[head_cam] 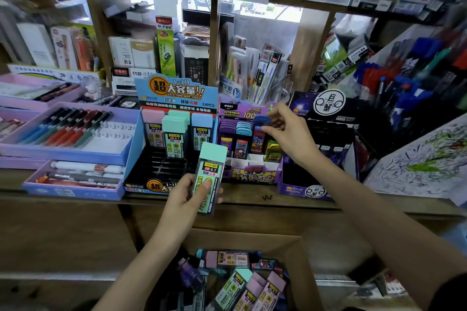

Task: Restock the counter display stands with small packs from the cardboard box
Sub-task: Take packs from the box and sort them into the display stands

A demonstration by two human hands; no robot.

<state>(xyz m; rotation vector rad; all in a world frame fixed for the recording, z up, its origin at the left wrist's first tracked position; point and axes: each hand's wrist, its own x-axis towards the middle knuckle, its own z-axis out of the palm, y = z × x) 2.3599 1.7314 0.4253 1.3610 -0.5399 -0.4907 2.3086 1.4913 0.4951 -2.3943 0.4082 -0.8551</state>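
Fingers point(219, 198) of the left hand point(188, 199) wrap behind a mint-capped lead refill pack point(211, 166), with the thumb laid flat along its front label, so the pack is gripped upright and slightly tilted above the front edge of the wooden counter point(265, 201). Fingertips point(265, 130) of the right hand point(288, 134) pinch the top of a blue-capped pack point(258, 137), which stands at the back of the purple display stand point(255, 175) just beside purple- and light-blue-capped packs; whether it is seated in its slot cannot be told. Left of that stand, just beside it, sits the blue display stand point(177, 94) holding pink-, mint- and blue-capped packs in its rear rows. Below the counter, between both forearms, the open cardboard box point(300, 257) holds a loose heap of more packs point(240, 285).
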